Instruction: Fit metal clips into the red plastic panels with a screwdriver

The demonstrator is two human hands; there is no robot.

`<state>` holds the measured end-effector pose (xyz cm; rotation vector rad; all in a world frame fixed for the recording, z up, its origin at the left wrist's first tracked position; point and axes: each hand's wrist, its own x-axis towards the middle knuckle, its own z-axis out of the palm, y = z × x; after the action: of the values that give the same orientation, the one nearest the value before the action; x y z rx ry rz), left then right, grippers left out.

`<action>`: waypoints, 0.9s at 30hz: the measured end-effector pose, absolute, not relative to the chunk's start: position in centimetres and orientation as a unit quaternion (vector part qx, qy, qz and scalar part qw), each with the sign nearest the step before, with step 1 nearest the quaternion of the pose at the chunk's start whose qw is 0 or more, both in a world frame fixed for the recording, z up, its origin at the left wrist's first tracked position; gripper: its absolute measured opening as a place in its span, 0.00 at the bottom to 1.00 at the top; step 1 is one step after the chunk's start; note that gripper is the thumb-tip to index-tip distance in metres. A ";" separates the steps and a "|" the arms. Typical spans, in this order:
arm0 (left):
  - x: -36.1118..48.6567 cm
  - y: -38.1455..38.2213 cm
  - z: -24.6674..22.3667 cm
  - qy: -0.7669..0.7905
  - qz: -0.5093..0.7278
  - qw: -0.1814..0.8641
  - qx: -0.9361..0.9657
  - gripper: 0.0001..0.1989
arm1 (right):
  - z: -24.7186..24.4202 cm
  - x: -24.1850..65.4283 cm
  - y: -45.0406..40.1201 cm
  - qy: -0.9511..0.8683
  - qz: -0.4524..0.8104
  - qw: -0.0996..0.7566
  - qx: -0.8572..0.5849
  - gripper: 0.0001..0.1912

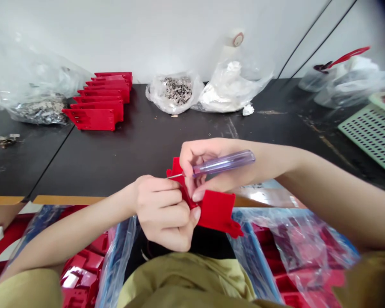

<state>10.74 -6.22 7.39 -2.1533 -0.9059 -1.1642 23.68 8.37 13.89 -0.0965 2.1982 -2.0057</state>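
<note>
Black workbench (122, 145) here, with a row of red plastic parts (96, 100) stacked upper left. Center frame, my left hand (160, 211) clenches a matching red plastic part (216, 211), keeping it steady so the right hand (205, 164), gripping a slim purple-handled screwdriver (223, 163), can put the steel tip right against it.

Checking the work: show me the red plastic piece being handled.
The red plastic piece pinched between the left hand and right hand; the others sit in an overlapping row on the black table.
</note>
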 end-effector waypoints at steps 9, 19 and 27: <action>6.6 -5.1 12.5 -0.463 -0.300 0.185 -0.813 0.06 | 12.3 25.0 9.6 0.628 -0.700 -0.311 0.139 0.20; 8.3 -3.0 11.4 -0.697 -0.270 -0.399 -0.531 0.04 | 9.9 29.3 7.6 0.539 -0.647 -0.495 0.212 0.13; 9.8 -1.9 4.3 -0.688 -0.393 -0.531 -0.300 0.08 | 4.4 26.6 5.6 0.574 -0.630 -0.469 0.232 0.18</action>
<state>9.83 -1.91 4.28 -1.5110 -3.4588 -1.9777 26.60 5.57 4.40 1.0812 2.6754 -2.9365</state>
